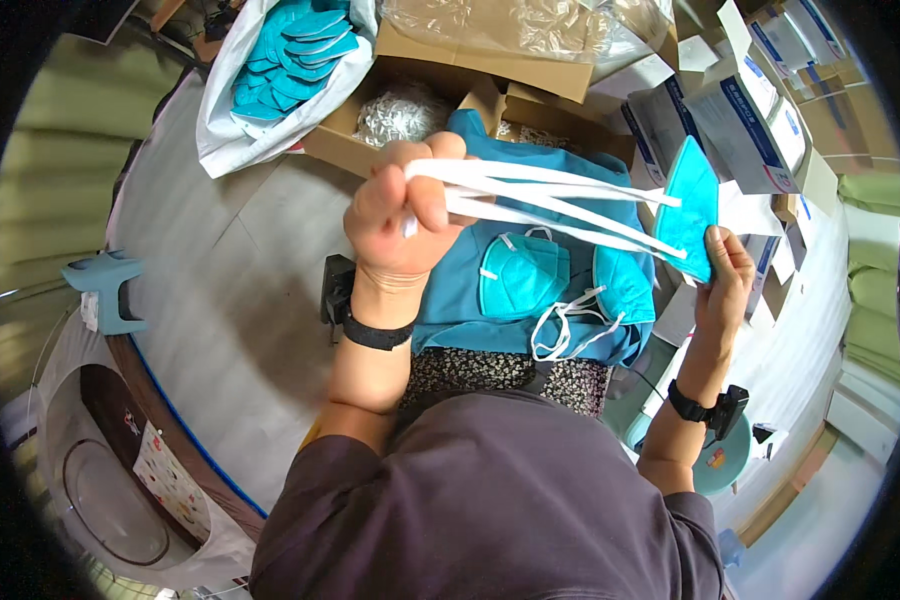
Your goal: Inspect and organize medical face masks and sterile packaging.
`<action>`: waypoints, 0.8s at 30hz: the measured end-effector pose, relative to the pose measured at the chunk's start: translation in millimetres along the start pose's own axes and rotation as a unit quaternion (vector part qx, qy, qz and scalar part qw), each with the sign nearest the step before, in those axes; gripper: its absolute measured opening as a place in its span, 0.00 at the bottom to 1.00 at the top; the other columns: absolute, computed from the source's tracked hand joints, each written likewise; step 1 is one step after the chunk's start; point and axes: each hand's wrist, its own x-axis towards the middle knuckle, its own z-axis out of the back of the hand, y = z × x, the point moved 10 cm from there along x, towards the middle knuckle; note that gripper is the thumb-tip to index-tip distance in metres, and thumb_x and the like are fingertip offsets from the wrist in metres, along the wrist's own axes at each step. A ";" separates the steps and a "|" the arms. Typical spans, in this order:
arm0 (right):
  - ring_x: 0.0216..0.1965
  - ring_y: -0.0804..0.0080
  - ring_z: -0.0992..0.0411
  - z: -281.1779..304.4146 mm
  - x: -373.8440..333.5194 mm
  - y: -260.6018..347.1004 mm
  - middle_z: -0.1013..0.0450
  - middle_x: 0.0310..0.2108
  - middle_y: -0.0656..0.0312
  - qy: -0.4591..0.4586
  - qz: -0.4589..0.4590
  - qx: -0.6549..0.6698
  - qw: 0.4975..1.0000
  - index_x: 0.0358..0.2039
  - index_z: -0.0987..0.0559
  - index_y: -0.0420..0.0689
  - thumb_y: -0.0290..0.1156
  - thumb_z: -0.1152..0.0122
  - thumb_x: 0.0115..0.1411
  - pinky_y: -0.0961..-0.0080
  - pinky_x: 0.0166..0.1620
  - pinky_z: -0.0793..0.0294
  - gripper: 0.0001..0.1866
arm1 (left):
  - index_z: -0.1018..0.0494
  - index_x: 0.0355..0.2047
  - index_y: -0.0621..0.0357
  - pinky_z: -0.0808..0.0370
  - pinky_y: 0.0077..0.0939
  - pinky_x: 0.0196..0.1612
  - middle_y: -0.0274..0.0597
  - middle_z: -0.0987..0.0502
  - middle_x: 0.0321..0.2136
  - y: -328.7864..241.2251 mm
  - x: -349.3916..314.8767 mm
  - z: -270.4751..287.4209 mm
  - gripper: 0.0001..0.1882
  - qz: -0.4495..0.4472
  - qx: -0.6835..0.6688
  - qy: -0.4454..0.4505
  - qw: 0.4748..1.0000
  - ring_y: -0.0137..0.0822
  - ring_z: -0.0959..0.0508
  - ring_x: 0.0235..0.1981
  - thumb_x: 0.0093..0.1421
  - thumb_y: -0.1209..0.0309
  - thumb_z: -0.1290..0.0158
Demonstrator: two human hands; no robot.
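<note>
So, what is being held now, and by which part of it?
A teal mask: the right hand holds it near the edge, and the left hand grips the far ends of its white straps.

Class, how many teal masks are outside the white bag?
3: the first mask in the right hand, its white straps held by the left hand; the second mask and third mask on the blue cloth. More may be hidden.

I can see the left forearm [368, 382] reaching forward, its wrist fairly straight and the left hand [402, 212] curled tight, fingers folded in toward the palm. Well apart from it, the right forearm [708, 362] reaches forward too, the right hand [728, 274] slightly nearer, thumb and fingers drawn into a pinch.
</note>
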 end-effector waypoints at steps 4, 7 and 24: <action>0.17 0.92 0.41 -25.9 -11.2 -30.7 0.31 0.21 0.75 0.055 -0.079 0.013 0.995 0.32 0.20 0.43 0.32 0.43 0.68 0.90 0.19 0.48 0.09 | 0.31 0.22 0.59 0.49 0.20 0.21 0.27 0.43 0.15 42.2 -7.6 19.7 0.22 0.185 0.011 -0.109 0.977 0.21 0.48 0.15 0.67 0.56 0.51; 0.23 0.81 0.32 -24.1 -8.1 -36.3 0.26 0.25 0.70 0.073 -0.016 -0.395 0.916 0.37 0.20 0.38 0.32 0.42 0.66 0.83 0.29 0.33 0.10 | 0.28 0.26 0.61 0.51 0.17 0.18 0.23 0.46 0.13 87.3 -24.5 10.2 0.20 0.309 0.073 -0.115 0.941 0.18 0.49 0.13 0.69 0.58 0.53; 0.21 0.87 0.42 -138.8 -70.4 1.5 0.34 0.17 0.73 0.337 -0.069 -0.209 0.915 0.20 0.27 0.40 0.34 0.30 0.59 0.82 0.23 0.44 0.17 | 0.33 0.28 0.54 0.45 0.14 0.18 0.26 0.37 0.16 130.3 -85.9 -12.8 0.18 0.473 0.137 0.023 0.870 0.18 0.40 0.15 0.73 0.58 0.59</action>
